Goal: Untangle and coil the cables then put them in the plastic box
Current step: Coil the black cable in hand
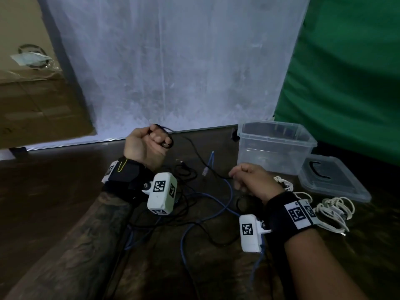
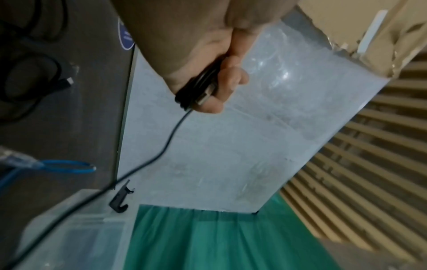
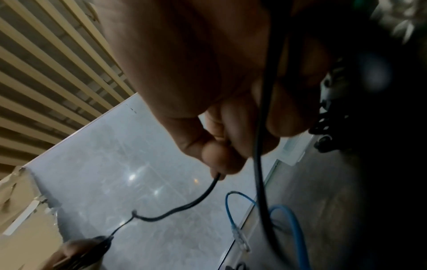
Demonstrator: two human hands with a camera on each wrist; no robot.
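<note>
- Nearest, a blue cable (image 1: 218,211) and loose black loops are being left sprawled and crossed on the bench (image 1: 54,187); untangling there is judged barely begun.
- To the right, a white cable (image 1: 333,210) is lying bunched beside the lid (image 1: 346,187), not yet boxed.
- Mid-bench, a black cable (image 1: 203,161) is being pinched by the right hand (image 1: 251,180), fingers curled round it.
- Further out, the same cable is being gathered into a small coil, clamped in the raised left hand (image 1: 145,146); the hands are being held apart.
- Farthest, the plastic box (image 1: 275,146) is standing open, seemingly with no cable inside yet.
</note>
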